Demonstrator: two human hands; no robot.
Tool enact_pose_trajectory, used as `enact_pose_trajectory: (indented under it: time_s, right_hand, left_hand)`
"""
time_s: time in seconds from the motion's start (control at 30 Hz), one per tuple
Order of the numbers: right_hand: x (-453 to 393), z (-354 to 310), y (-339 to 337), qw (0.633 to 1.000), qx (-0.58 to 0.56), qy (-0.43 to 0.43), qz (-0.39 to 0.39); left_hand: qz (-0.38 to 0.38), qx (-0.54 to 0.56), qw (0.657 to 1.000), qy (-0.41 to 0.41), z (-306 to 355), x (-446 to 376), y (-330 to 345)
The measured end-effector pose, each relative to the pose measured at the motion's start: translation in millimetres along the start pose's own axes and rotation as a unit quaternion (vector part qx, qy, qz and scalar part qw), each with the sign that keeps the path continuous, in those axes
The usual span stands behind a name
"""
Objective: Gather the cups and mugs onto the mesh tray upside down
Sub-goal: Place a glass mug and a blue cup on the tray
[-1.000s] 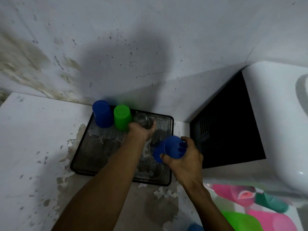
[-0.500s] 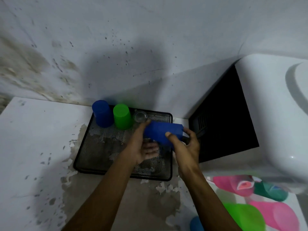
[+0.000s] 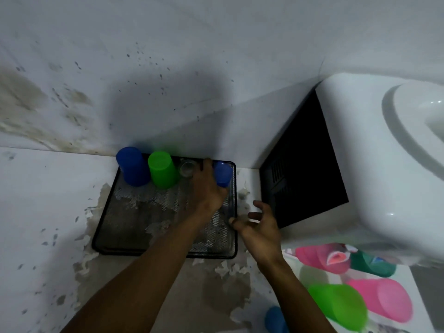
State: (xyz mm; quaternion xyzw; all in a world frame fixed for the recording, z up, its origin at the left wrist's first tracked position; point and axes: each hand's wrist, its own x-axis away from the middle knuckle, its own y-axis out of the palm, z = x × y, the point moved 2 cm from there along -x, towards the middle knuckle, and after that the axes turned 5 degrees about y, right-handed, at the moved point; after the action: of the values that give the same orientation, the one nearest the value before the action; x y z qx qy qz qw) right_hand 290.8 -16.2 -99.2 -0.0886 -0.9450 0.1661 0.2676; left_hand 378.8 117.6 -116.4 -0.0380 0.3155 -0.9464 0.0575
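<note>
Left hand (image 3: 207,188) reaches forward over the black mesh tray (image 3: 105,239), fingers wrapped round a small blue plastic cup (image 3: 223,173) standing upside down at the tray's far right corner. Right hand (image 3: 258,228) hovers just right of the tray, fingers spread, empty. Along the tray's far edge, upside down: tall blue plastic cup (image 3: 132,165), green plastic cup (image 3: 163,173), clear glass (image 3: 187,168). Chipped white desk (image 3: 43,212) beneath.
</note>
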Motion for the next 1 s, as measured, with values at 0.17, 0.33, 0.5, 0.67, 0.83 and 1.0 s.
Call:
enact_pose_trajectory:
  time_s: [0.17, 0.33, 0.5, 0.67, 0.83, 1.0]
  right_hand:
    - [4, 6, -13, 1.000, 0.016, -0.026, -0.007]
    - [5, 12, -23, 0.998, 0.038, -0.040, -0.016]
    - [11, 11, -29, 0.995, 0.065, -0.075, -0.018]
    - [24, 12, -37, 0.987, 0.103, -0.122, -0.020]
    - [44, 18, -53, 0.974, 0.175, -0.146, -0.018]
    - [74, 34, -87, 0.966, 0.202, -0.163, -0.006]
  left_hand:
    - [-0.010, -0.088, 0.996, 0.003, 1, -9, 14]
    - [-0.008, -0.089, 0.996, -0.015, 6, -16, 13]
    - [-0.035, -0.100, 0.993, -0.047, 9, -8, 16]
    - [-0.030, -0.046, 0.998, -0.034, 18, 10, 13]
    - [0.034, -0.065, 0.996, 0.051, 26, 45, 2]
    - [-0.034, -0.054, 0.991, 0.115, 39, 99, 11]
